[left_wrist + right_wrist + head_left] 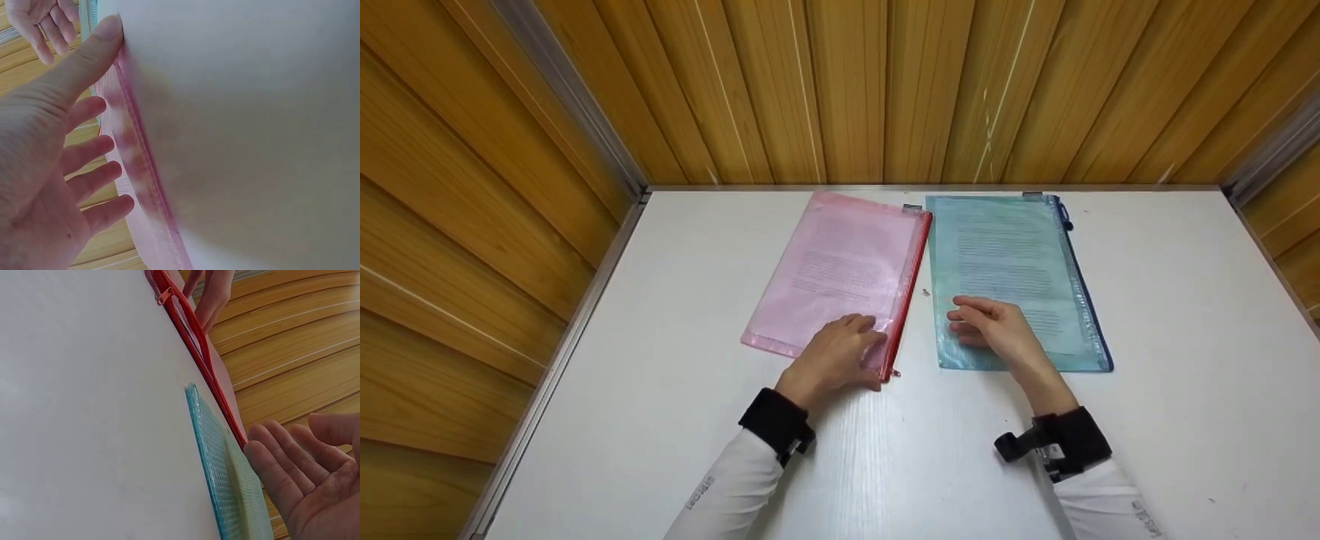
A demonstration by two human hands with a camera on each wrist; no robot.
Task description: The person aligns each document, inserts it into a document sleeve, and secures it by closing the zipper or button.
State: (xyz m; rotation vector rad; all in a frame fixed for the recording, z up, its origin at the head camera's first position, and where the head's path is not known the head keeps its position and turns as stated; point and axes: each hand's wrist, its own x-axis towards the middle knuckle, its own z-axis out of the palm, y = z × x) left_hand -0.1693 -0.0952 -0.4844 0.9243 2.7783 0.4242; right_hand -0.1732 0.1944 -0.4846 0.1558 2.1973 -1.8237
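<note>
A pink zipper pouch point(840, 247) with a red zipper edge lies on the table, printed paper visible through it. My left hand point(836, 352) is at its lower right corner, fingers spread over the pouch and thumb at the near edge. In the right wrist view, the red zipper point(194, 349) gapes beside its slider point(164, 296). To the right lies a teal zipper pouch point(1005, 255) with a dark blue zipper edge, also with printed paper inside. My right hand point(994, 326) hovers over its lower part, fingers loosely bent and holding nothing.
Both pouches lie side by side on a white table point(607, 420), with a narrow gap between them. Wood-patterned panels point(855, 90) rise behind the table and along the left. A small dark speck point(925, 292) lies between the pouches.
</note>
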